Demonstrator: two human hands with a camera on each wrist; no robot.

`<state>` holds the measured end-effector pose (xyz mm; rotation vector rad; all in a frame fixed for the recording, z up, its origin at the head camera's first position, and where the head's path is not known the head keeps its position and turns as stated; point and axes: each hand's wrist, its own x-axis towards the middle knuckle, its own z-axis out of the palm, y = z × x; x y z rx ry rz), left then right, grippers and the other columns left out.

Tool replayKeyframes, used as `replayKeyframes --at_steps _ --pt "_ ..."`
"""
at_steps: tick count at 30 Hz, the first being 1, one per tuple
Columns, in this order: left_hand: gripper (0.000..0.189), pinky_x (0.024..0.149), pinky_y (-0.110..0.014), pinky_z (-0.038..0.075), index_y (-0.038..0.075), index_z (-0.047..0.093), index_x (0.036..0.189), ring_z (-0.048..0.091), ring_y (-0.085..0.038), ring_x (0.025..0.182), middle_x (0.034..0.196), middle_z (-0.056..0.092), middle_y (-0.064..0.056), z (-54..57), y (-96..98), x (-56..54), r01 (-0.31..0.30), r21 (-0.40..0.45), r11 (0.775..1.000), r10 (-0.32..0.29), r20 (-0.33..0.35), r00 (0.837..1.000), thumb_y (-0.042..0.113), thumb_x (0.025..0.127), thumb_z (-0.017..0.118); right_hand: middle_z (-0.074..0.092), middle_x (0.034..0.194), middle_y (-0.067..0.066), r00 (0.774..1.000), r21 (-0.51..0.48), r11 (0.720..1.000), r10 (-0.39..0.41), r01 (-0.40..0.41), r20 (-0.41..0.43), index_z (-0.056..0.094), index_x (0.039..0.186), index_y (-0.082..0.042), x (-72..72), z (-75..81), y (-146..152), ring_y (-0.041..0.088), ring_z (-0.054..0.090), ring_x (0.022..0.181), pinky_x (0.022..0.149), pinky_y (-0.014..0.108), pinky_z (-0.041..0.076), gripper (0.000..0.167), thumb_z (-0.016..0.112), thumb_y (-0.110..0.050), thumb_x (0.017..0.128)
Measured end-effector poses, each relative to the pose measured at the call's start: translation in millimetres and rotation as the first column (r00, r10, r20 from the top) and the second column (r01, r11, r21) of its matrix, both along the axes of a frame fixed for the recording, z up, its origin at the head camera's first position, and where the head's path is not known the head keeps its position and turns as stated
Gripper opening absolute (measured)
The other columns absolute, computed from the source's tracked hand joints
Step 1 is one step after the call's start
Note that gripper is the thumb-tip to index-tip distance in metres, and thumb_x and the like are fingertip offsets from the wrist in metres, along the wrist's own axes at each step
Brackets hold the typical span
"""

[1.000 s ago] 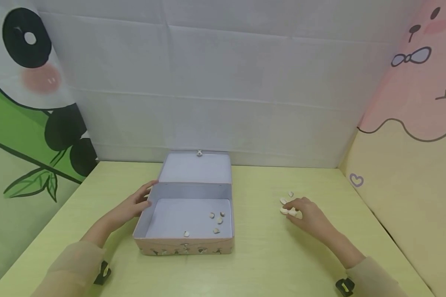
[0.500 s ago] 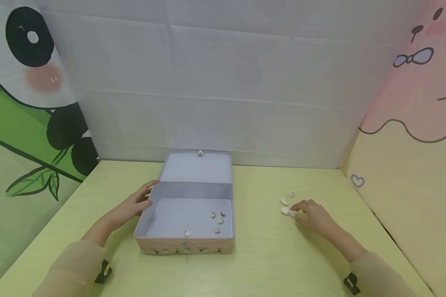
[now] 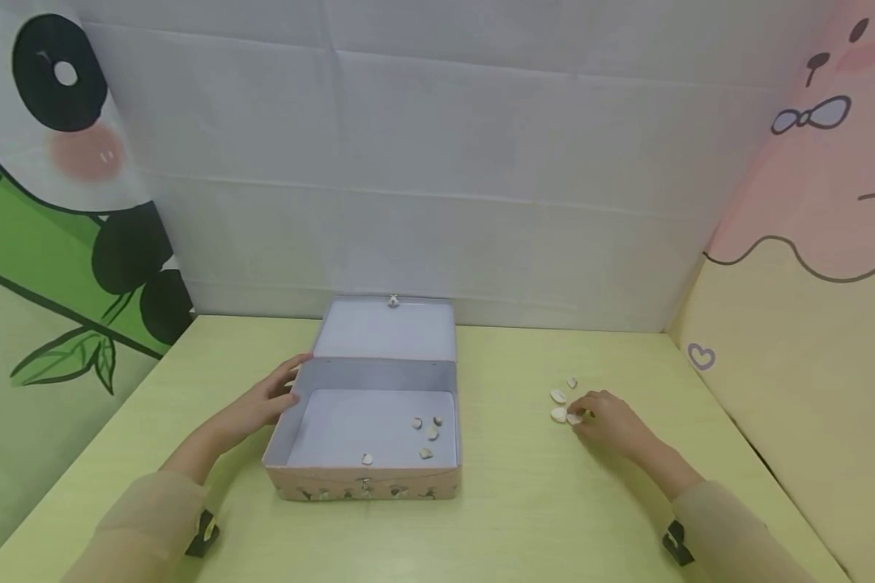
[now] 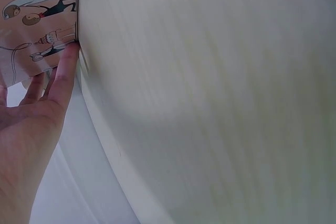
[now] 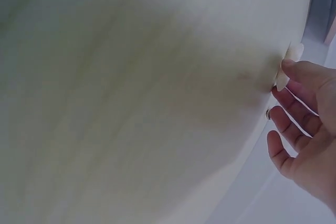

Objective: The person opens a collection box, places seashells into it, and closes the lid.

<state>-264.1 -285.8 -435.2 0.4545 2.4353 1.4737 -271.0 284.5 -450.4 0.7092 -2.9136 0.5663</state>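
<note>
A pink metal box [image 3: 364, 483] with printed figures stands with its lid [image 3: 382, 328] raised; several small seashells [image 3: 433, 433] lie inside. My left hand [image 3: 251, 409] rests against the box's left wall, its fingers extended along the side, as the left wrist view also shows against the printed wall [image 4: 39, 24]. To the right, on the table, my right hand [image 3: 612, 423] has thumb and forefinger at opposite edges of a white seashell [image 5: 282, 80], pinching it low at the table. Right beside it lies another white shell [image 3: 558, 414], with a white shell [image 3: 557, 396] and a smaller one [image 3: 572, 382] behind.
The pale yellow table [image 3: 510, 518] ends at a white cloth backdrop [image 3: 437, 162]. Printed side panels rise at left and right, the right panel [image 3: 787, 389] near the right forearm. The box's raised lid leans back toward the backdrop.
My right hand first drew slightly right from the shells, spreading its fingers, then closed thumb and forefinger at the rightmost shell. My left hand and the box look unchanged.
</note>
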Motion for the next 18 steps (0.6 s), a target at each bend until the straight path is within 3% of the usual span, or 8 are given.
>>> replayKeyframes --at_steps 4,8,12,18 --pt "0.063 0.095 -0.064 0.038 0.03 0.008 0.152 0.017 -0.052 0.136 0.155 0.008 -0.025 -0.2 0.6 0.2 0.007 0.0 1.0 -0.007 -0.008 1.0 0.025 0.1 0.044 0.066 0.085 -0.002 1.0 -0.001 1.0 0.006 -0.006 -0.003 0.071 0.094 -0.005 -3.1 -3.0 2 0.015 0.056 0.079 0.069 0.032 0.049 0.017 0.073 -0.006 0.077" --pt "0.064 0.094 -0.065 0.038 0.03 0.008 0.152 0.017 -0.053 0.136 0.154 0.008 -0.027 -1.3 0.5 -0.4 0.012 -0.002 1.0 -0.012 -0.015 1.0 0.025 0.1 0.044 0.065 0.085 -0.002 0.999 -0.016 1.0 -0.017 0.018 0.047 0.071 0.094 -0.005 -4.1 -0.9 1 0.015 0.055 0.079 0.07 0.033 0.048 0.016 0.073 -0.007 0.078" --pt "0.064 0.094 -0.065 0.038 0.028 0.007 0.152 0.016 -0.054 0.136 0.154 0.007 -0.028 -2.3 0.0 -1.6 0.014 -0.001 1.0 -0.014 -0.015 1.0 0.024 0.1 0.043 0.065 0.086 0.0 0.996 -0.035 0.999 -0.031 0.034 0.079 0.071 0.093 -0.005 -2.7 8.4 -1 0.018 0.056 0.08 0.07 0.036 0.048 0.014 0.072 -0.008 0.079" --pt "0.063 0.095 -0.065 0.037 0.029 0.007 0.152 0.017 -0.052 0.137 0.154 0.008 -0.026 -3.9 0.1 -3.9 0.006 0.001 1.0 -0.006 0.0 1.0 0.024 0.1 0.043 0.065 0.085 0.002 0.999 -0.016 1.0 0.016 -0.016 0.033 0.071 0.092 -0.004 1.6 25.9 -3 0.018 0.056 0.078 0.068 0.033 0.047 0.014 0.072 -0.007 0.079"
